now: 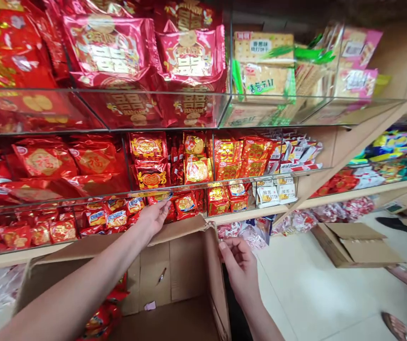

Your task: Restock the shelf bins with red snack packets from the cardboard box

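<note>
My left hand [155,217] reaches across the cardboard box [189,265] to the lower shelf. Its fingers are loosely stretched beside small red snack packets [185,204]; whether they touch one is unclear. At the box's right wall is my right hand [242,265], its thumb and fingers curled together. What it pinches, if anything, is hidden. Inside the box, several red packets [102,317] lie at the left, partly covered by my left forearm. A pink paper scrap [150,306] and a thin dark strip [161,275] are also in there.
Clear plastic dividers [175,106] front the shelves, which hold red biscuit packs [106,52] and green-and-clear cracker packs [263,78]. On the tiled floor [317,289] lies a flattened cardboard box [359,244]. Another person's sandalled foot [400,327] shows at the lower right.
</note>
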`<state>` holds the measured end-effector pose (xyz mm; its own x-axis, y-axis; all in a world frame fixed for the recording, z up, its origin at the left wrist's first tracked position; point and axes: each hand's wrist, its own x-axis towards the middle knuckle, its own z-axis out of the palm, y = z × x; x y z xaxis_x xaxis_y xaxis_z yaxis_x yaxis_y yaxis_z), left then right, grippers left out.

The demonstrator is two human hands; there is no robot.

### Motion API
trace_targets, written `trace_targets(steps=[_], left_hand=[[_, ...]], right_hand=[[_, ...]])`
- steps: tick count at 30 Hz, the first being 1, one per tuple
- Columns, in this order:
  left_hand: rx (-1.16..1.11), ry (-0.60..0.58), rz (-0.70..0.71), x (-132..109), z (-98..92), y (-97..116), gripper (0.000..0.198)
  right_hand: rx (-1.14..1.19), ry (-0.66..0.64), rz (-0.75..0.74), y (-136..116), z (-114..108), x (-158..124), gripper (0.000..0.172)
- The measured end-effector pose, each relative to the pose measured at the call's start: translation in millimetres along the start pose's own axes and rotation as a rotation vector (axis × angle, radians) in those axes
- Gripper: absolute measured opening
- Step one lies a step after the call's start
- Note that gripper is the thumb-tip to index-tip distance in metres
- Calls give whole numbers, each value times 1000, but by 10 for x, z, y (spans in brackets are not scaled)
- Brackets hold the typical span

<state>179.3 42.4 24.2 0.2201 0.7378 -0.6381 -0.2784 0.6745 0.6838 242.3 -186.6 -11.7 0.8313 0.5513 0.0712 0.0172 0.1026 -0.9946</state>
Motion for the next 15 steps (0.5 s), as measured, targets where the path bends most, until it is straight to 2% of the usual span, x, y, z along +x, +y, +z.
trace_targets(steps=[5,10,15], left_hand=[[-70,43,79,131,88,23,20],[-143,27,162,175,200,-21,23],[-178,13,197,210,162,-30,23]], right_hand=[[76,-23,53,167,12,25,24],[75,-17,53,212,38,39,25],[-2,-11,6,222,68,27,22]])
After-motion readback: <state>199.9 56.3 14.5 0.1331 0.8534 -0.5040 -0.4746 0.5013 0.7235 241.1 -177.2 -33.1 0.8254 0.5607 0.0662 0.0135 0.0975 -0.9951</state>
